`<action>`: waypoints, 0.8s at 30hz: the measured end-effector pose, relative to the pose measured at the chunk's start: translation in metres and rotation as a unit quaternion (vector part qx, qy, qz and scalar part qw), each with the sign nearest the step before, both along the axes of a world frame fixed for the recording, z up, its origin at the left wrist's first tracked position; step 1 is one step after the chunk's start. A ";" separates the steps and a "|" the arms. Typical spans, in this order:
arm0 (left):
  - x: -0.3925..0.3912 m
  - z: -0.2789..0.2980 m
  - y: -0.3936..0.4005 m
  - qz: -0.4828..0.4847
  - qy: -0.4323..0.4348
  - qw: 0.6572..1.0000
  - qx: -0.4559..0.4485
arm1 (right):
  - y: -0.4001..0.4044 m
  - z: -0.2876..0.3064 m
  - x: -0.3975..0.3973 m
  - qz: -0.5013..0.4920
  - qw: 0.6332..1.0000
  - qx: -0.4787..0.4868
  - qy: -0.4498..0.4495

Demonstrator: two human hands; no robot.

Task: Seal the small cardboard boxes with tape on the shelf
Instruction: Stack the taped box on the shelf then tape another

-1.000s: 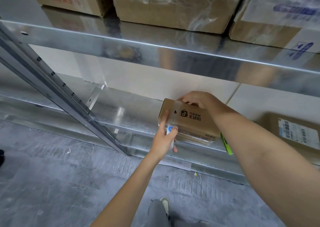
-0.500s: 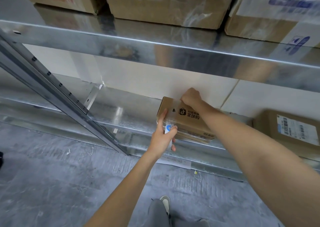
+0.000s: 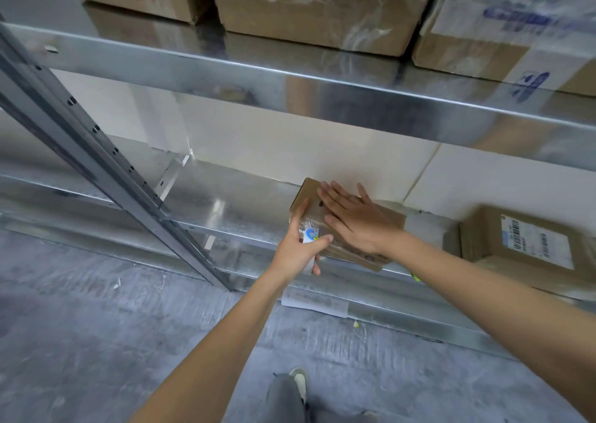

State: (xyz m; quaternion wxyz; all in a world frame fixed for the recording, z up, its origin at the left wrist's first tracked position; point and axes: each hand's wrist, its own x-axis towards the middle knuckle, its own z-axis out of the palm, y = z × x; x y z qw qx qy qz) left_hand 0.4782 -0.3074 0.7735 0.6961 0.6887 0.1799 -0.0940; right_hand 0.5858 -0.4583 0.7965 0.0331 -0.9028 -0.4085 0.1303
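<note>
A small brown cardboard box (image 3: 308,192) lies on the lower metal shelf (image 3: 232,203), close to its front edge. My right hand (image 3: 358,217) rests flat on the box's top, fingers spread, covering the printed logo. My left hand (image 3: 298,248) is at the box's near left corner and grips a roll of clear tape (image 3: 311,235) with a blue round label. A strip of clear tape seems to run from the roll onto the box's left end.
A second small box (image 3: 529,245) with a white barcode label sits on the same shelf to the right. Big cartons (image 3: 316,9) fill the upper shelf. A slanted metal upright (image 3: 96,161) crosses at left. A paper slip (image 3: 314,303) lies on the grey floor.
My right hand moved from the box's far edge, opened and now lies flat on the top. My left hand stayed at the near corner with the tape roll.
</note>
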 end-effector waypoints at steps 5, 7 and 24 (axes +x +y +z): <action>-0.002 0.008 0.004 -0.018 0.001 1.000 0.011 | -0.013 0.002 -0.019 0.064 0.997 0.001 0.030; -0.002 0.010 0.008 -0.034 0.004 0.999 0.010 | -0.018 0.002 -0.024 0.083 0.996 0.004 0.033; 0.001 0.021 0.019 -0.085 -0.005 0.996 0.026 | -0.021 0.007 -0.027 -0.148 0.989 -0.003 0.014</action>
